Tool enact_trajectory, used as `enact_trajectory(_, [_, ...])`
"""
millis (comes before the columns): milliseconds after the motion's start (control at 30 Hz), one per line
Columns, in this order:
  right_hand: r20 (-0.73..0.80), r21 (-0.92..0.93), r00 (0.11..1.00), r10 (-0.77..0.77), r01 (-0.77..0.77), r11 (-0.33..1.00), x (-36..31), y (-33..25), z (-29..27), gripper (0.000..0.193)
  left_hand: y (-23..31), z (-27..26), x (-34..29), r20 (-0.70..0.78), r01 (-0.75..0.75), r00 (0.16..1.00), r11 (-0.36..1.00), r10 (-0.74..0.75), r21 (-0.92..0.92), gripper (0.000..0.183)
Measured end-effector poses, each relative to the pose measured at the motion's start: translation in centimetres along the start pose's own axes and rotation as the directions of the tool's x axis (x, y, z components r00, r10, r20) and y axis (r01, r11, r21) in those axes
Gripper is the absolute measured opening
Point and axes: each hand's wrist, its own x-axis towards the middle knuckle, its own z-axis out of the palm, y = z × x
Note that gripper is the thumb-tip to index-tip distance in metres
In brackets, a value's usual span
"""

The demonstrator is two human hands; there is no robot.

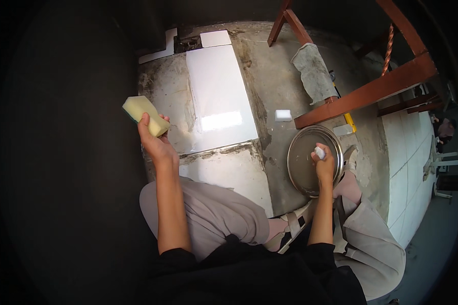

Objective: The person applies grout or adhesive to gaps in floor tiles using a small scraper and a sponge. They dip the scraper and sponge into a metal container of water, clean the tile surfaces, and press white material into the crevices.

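Left: a pale yellow block-shaped sponge with a dark green layer beneath (136, 105) is held in the left hand (159, 148), grasped between thumb and fingers. It is raised beyond the left knee, its long axis slanted from upper left to lower right.

Centre-left: a large, glossy white rectangular tile (221, 94) is laid on the floor, its long axis pointed away from the body. It is set to the right of the sponge; of the two hands, the left is seen nearer to it. A smaller white tile (216, 38) is placed at its far end, and a smeared white tile (229, 170) is found at its near end, by the knee.

Centre: a small white rectangular block (283, 115) is left on the grey concrete floor (269, 66), near the basin.

Centre-right: a round, shiny-rimmed metal basin (289, 162) is placed by the right foot. Over it the right hand (325, 168) is held, its fingers curled about a small white piece (319, 152); whether the basin is touched cannot be told.

Right: a red-brown frame (371, 91) is stood on the floor, with a stained grey cloth (315, 71) draped over one member. A yellow-handled tool (349, 123) is partly hidden behind it.
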Motion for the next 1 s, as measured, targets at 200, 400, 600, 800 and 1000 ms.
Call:
enact_trajectory(200, [-0.113,-0.292,0.994,-0.007,-0.026,0.956,-0.7,-0.5,1.0,0.019,5.2,-0.7,6.9,-0.083,-0.14,0.988,0.987,0.134,-0.078,0.035])
enact_trajectory(400, [0.065,0.064,0.995,-0.071,0.067,0.996,-2.5,-8.6,7.8,0.021,0.3,-1.3,10.7,-0.031,-0.067,0.997,0.991,0.063,-0.116,0.037])
enact_trajectory(600, [0.449,0.093,0.864,-0.227,0.207,0.974,0.3,-9.4,18.1,0.036,-1.0,-1.1,12.7,0.055,0.049,0.997,0.998,-0.048,-0.029,0.048])
enact_trajectory(800, [0.456,-0.461,0.811,-0.366,0.567,0.683,-0.1,-11.3,23.3,0.013,-0.9,-1.9,13.9,0.101,0.069,0.992,0.997,-0.072,0.028,0.053])
enact_trajectory(1000, [0.309,-0.381,0.799,-0.516,0.602,0.702,-4.2,-6.2,24.9,0.014,-0.7,-0.7,13.5,0.142,0.071,0.987,0.997,-0.074,0.023,0.054])
